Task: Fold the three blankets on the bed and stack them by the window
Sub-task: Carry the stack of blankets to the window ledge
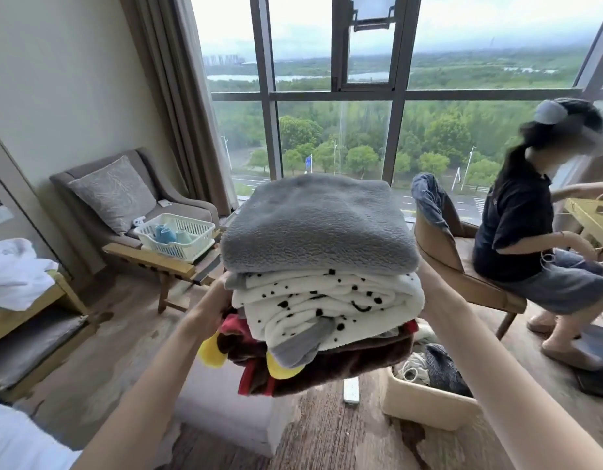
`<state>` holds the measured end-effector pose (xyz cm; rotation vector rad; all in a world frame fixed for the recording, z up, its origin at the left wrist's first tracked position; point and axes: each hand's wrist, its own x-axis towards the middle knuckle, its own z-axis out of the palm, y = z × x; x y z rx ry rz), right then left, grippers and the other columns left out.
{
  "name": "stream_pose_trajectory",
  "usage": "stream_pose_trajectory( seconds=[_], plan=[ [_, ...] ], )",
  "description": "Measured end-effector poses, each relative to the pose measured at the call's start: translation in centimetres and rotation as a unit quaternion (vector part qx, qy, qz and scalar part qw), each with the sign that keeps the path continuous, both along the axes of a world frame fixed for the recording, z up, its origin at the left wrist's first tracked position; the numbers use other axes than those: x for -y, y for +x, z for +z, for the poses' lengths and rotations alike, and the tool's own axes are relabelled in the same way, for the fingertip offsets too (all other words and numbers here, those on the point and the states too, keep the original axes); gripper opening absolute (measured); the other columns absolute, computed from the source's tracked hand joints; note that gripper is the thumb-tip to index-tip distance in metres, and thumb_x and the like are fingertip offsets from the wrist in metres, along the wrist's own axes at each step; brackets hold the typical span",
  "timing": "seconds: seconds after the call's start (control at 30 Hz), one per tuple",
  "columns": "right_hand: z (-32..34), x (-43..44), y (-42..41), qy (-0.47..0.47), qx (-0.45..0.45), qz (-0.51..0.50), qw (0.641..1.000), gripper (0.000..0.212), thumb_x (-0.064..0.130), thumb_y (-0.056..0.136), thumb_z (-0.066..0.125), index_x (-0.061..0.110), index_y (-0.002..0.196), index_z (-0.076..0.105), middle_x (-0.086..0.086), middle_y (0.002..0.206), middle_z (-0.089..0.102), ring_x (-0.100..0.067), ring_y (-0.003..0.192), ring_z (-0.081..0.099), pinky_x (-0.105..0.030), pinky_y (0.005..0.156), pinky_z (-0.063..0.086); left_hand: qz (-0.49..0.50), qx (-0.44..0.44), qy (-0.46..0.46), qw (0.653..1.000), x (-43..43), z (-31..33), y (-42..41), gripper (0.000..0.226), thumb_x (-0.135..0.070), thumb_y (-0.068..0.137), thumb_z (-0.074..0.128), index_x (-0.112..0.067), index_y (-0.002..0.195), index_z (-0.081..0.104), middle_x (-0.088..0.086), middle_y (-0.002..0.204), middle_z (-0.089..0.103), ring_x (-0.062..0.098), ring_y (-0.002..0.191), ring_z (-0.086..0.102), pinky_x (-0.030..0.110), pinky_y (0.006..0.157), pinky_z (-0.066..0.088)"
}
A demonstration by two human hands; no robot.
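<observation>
I hold a stack of three folded blankets up in front of me, facing the window (330,96). A grey fleece blanket (313,225) lies on top. Under it is a white blanket with black spots (327,307), and a brown, red and yellow blanket (344,364) is at the bottom. My left hand (213,310) grips the stack's left side, with its fingers tucked under the lower blankets. My right hand (426,283) is at the stack's right side. Only its wrist shows, and the fingers are hidden behind the blankets.
A white padded block (225,408) stands on the floor below the stack, beside a beige box (425,405) of cloths. To the left are an armchair (124,195) and a white basket (176,235) on a wooden rack. A person (530,225) sits on a chair at the right.
</observation>
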<state>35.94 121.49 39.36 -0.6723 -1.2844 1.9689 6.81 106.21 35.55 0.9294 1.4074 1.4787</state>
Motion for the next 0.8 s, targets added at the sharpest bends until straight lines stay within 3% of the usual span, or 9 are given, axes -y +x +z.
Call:
stream_pose_trajectory(
  seconds=[0.07, 0.17, 0.23, 0.3, 0.43, 0.53, 0.63, 0.7, 0.8],
  plan=[
    [1.5, -3.3, -2.4, 0.005, -0.045, 0.026, 0.999, 0.038, 0.035, 0.088, 0.050, 0.028, 0.064, 0.079, 0.007, 0.061, 0.071, -0.002, 0.061, 0.069, -0.015, 0.051, 0.052, 0.006, 0.023, -0.008, 1.000, -3.8, 0.4, -2.7, 0.043, -0.027, 0.098, 0.047, -0.027, 0.064, 0.073, -0.005, 0.055, 0.065, 0.005, 0.042, 0.058, 0.016, 0.036, 0.044],
    [2.2, -10.2, -5.9, -0.035, -0.043, 0.055, 0.997, 0.051, 0.028, 0.099, 0.034, 0.020, 0.078, 0.080, -0.001, 0.077, 0.075, -0.012, 0.076, 0.073, -0.023, 0.063, 0.058, 0.009, 0.012, -0.006, 1.000, -9.6, 1.9, -6.6, 0.034, -0.036, 0.089, 0.056, -0.029, 0.058, 0.069, -0.004, 0.053, 0.059, 0.004, 0.040, 0.054, 0.015, 0.036, 0.040],
    [1.8, -14.4, -7.8, -0.035, -0.049, 0.047, 0.997, 0.041, 0.033, 0.097, 0.041, 0.018, 0.093, 0.078, -0.006, 0.095, 0.075, -0.019, 0.090, 0.072, -0.031, 0.077, 0.058, 0.024, 0.013, -0.016, 1.000, -12.9, 2.6, -9.2, 0.023, -0.042, 0.075, 0.064, -0.022, 0.063, 0.063, 0.005, 0.062, 0.052, 0.011, 0.048, 0.049, 0.022, 0.041, 0.037],
    [1.9, -17.6, -9.5, -0.052, -0.049, 0.055, 0.996, 0.033, 0.036, 0.094, 0.051, 0.015, 0.103, 0.075, -0.009, 0.107, 0.071, -0.023, 0.100, 0.069, -0.035, 0.083, 0.057, 0.041, 0.001, -0.033, 0.999, -16.2, 3.2, -11.4, 0.020, -0.036, 0.079, 0.063, -0.019, 0.069, 0.063, 0.012, 0.073, 0.051, 0.019, 0.061, 0.048, 0.030, 0.053, 0.035],
    [1.7, -23.5, -13.2, -0.078, -0.090, 0.101, 0.988, 0.044, 0.039, 0.084, 0.071, 0.012, 0.119, 0.069, -0.014, 0.123, 0.066, -0.029, 0.114, 0.064, -0.038, 0.087, 0.055, 0.046, -0.015, -0.026, 0.998, -22.3, 3.0, -15.1, 0.023, -0.036, 0.086, 0.056, -0.023, 0.083, 0.075, 0.008, 0.085, 0.068, 0.020, 0.074, 0.063, 0.032, 0.059, 0.048],
    [1.6, -28.4, -16.0, -0.086, -0.097, 0.128, 0.983, 0.046, 0.040, 0.085, 0.069, 0.011, 0.122, 0.067, -0.014, 0.126, 0.065, -0.029, 0.117, 0.062, -0.037, 0.089, 0.054, 0.045, -0.024, -0.015, 0.999, -27.2, 2.0, -18.1, 0.030, -0.042, 0.095, 0.054, -0.024, 0.081, 0.075, 0.010, 0.080, 0.063, 0.022, 0.071, 0.056, 0.029, 0.055, 0.045],
    [1.3, -34.2, -19.0, -0.096, -0.100, 0.134, 0.981, 0.048, 0.039, 0.082, 0.074, 0.012, 0.121, 0.068, -0.014, 0.127, 0.065, -0.028, 0.119, 0.061, -0.036, 0.090, 0.053, 0.027, -0.003, -0.008, 1.000, -33.3, 1.6, -21.0, 0.033, -0.051, 0.071, 0.066, -0.025, 0.089, 0.075, 0.015, 0.095, 0.060, 0.027, 0.089, 0.053, 0.041, 0.075, 0.042],
    [0.9, -38.5, -21.2, -0.101, -0.098, 0.133, 0.981, 0.051, 0.039, 0.079, 0.077, 0.011, 0.121, 0.068, -0.015, 0.127, 0.064, -0.028, 0.118, 0.061, -0.037, 0.090, 0.053, 0.053, -0.003, -0.031, 0.998, -37.9, 1.7, -22.8, 0.042, -0.051, 0.059, 0.068, -0.018, 0.085, 0.068, 0.014, 0.091, 0.058, 0.027, 0.092, 0.049, 0.042, 0.078, 0.038],
    [0.7, -45.0, -24.8, -0.098, -0.090, 0.107, 0.985, 0.049, 0.037, 0.081, 0.075, 0.008, 0.120, 0.068, -0.018, 0.125, 0.065, -0.031, 0.115, 0.063, -0.037, 0.086, 0.055, 0.076, -0.012, -0.052, 0.996, -45.0, 1.8, -26.2, 0.049, -0.052, 0.060, 0.068, -0.014, 0.091, 0.062, 0.014, 0.093, 0.060, 0.026, 0.091, 0.052, 0.044, 0.084, 0.040]
  ],
)
